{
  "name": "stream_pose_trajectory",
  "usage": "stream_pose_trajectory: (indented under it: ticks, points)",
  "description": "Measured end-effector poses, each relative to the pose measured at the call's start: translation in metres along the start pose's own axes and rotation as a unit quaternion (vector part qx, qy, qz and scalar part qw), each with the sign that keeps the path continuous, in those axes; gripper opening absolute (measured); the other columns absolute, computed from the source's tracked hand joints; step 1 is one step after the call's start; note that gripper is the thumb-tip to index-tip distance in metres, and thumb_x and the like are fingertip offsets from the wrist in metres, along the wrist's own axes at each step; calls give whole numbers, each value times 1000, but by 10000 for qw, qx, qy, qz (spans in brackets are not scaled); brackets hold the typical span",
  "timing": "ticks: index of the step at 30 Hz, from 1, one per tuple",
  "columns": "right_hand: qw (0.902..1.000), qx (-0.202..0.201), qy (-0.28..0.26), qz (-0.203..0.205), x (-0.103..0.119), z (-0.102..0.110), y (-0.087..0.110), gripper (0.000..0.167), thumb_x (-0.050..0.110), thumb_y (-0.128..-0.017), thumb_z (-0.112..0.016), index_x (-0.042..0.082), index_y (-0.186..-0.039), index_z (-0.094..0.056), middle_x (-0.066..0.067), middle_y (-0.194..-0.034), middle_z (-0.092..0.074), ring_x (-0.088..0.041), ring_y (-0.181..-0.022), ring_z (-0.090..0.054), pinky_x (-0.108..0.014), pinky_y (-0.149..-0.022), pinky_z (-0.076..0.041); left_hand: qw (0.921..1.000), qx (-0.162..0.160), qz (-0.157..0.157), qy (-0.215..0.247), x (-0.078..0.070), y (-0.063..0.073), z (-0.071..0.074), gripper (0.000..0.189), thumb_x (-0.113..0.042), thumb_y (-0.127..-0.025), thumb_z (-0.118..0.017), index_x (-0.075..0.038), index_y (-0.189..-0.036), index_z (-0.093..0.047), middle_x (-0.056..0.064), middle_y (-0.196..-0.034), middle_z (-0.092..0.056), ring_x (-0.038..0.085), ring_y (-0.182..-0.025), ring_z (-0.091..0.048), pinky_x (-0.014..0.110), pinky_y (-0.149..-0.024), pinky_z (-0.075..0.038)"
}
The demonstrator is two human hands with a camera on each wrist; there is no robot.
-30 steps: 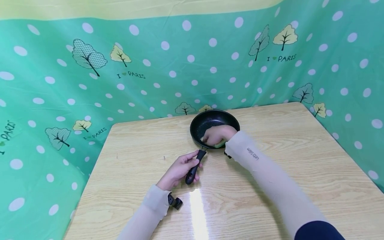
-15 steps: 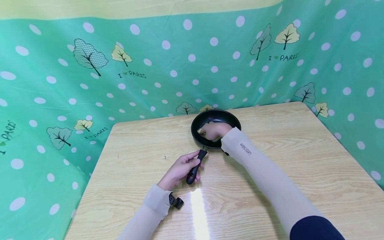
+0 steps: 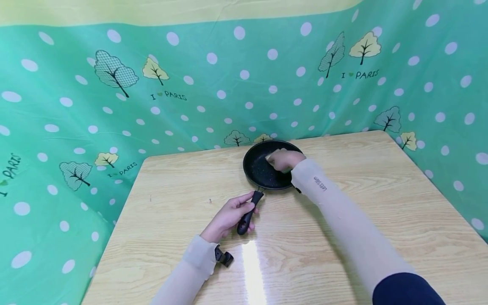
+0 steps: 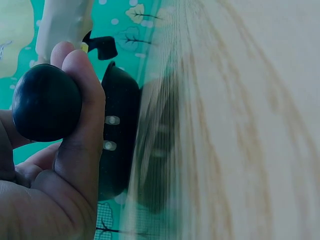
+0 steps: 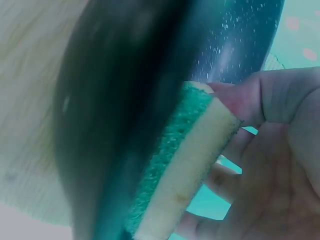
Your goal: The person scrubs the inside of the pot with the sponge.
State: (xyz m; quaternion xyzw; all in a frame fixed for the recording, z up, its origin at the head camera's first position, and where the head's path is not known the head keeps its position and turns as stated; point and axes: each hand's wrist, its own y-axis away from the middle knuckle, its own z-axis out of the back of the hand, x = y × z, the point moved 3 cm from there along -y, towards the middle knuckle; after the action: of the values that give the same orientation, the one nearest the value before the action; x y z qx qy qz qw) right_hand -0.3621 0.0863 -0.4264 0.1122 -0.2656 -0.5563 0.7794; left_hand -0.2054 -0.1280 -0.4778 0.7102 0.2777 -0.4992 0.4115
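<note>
A black frying pan (image 3: pixel 263 171) sits near the back of the wooden table, its handle (image 3: pixel 245 219) pointing toward me. My left hand (image 3: pixel 230 214) grips that handle; in the left wrist view the fingers wrap round the handle's rounded end (image 4: pixel 47 102). Inside the pan, toward its right side, my right hand (image 3: pixel 284 160) holds a sponge. The right wrist view shows this sponge (image 5: pixel 182 160) with a green scouring layer and a cream foam layer, pinched between thumb and fingers. Its green side faces the pan, and the pan's rim hides part of it. Pale specks dot the pan's inner surface.
The light wooden table (image 3: pixel 171 186) spreads round the pan on all sides. Behind it and at both sides hangs a green dotted curtain (image 3: pixel 206 80). A bright light reflection (image 3: pixel 252 271) lies on the table in front of the handle.
My right hand with the sponge has moved within the pan, first left and slightly up, then right and farther back. The left hand and the pan have stayed in place.
</note>
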Motion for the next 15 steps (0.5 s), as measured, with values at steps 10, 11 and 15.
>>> stream_pose_trajectory:
  ticks: [10, 11, 15]
  points:
    - [9991, 390, 126, 72, -5, 6, 18, 44, 18, -112, -41, 5, -151, -58, -15, -149, -56, -26, -108, -58, -35, -88, -50, 10000, 1, 2, -8, 0, -1, 1, 59, -15, -113, -50, -8, -167, -28, 24, -122, -62, 17, -61, -69, 30, -59, -60]
    - [9990, 426, 105, 25, -4, 6, 19, 43, 19, -112, -41, 3, -146, -61, -16, -143, -59, -24, -99, -59, -32, -80, -50, 10000, 6, 4, -3, 0, -1, 1, 59, -15, -113, -50, -8, -167, -27, 24, -122, -61, 17, -61, -69, 30, -59, -60]
    - [9984, 547, 59, -148, 0, 4, 24, 36, 17, -110, -43, 0, -125, -70, -17, -129, -63, -17, -73, -56, -24, -58, -45, 10000, 31, 25, 30, 0, -1, 1, 60, -15, -113, -50, -8, -168, -27, 25, -123, -61, 17, -61, -69, 29, -59, -61]
